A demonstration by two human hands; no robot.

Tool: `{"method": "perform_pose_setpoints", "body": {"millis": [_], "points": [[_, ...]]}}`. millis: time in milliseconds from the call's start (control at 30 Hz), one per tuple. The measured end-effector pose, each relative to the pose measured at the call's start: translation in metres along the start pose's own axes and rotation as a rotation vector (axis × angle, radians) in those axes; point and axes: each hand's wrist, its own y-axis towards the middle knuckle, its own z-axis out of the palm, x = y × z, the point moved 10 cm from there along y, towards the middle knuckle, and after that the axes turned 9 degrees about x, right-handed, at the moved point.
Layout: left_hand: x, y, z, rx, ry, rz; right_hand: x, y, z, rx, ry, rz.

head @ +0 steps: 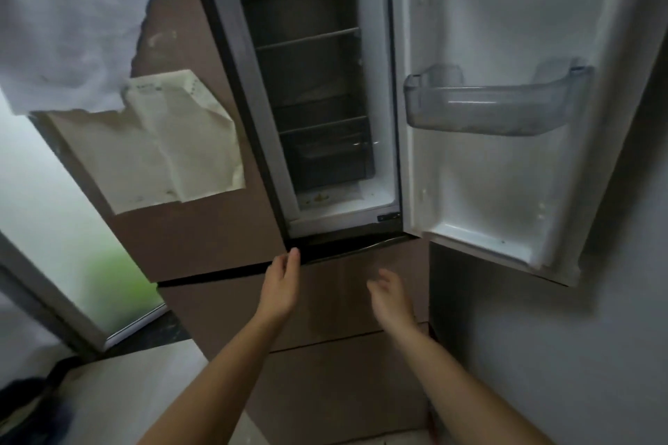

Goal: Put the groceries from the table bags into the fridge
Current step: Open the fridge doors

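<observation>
A brown fridge (202, 235) fills the middle of the view. Its upper right door (506, 170) is swung wide open and shows a dark inside with several bare shelves (307, 38) and a drawer (329, 152) at the bottom. One clear door bin (495, 101) hangs on the open door with nothing in it. My left hand (282, 285) reaches up with straight fingers, its tips at the dark gap under the upper left door. My right hand (390, 296) hovers blurred in front of the drawer panel below, fingers relaxed, holding nothing. No groceries or bags are in view.
A creased paper sheet (173, 137) is stuck on the closed upper left door, with torn white film (72, 22) above it. A window with frosted glass (54, 213) is at the left. A pale table corner (119, 394) lies at the lower left. A grey wall (578, 354) stands at the right.
</observation>
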Motion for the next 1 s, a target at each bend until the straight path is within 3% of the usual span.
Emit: {"method": "perform_pose_setpoints", "body": {"millis": [67,167,467,667,1000], "points": [[0.040,0.007,-0.029,-0.048,-0.301,-0.183,0.027,0.010,0.032,0.067,-0.013,-0.067],[0.075,0.016,-0.057,-0.106,-0.621,-0.287,0.070,0.028,0.075,0.113,-0.066,-0.165],[0.108,0.077,-0.085,-0.059,-1.245,-0.269,0.175,0.073,0.169,0.153,-0.141,-0.427],[0.109,0.100,-0.081,-0.011,-1.311,-0.170,0.178,0.089,0.187,0.103,-0.186,-0.455],[0.099,0.089,-0.080,0.028,-1.327,-0.198,0.172,0.088,0.187,0.142,-0.214,-0.421]]}}
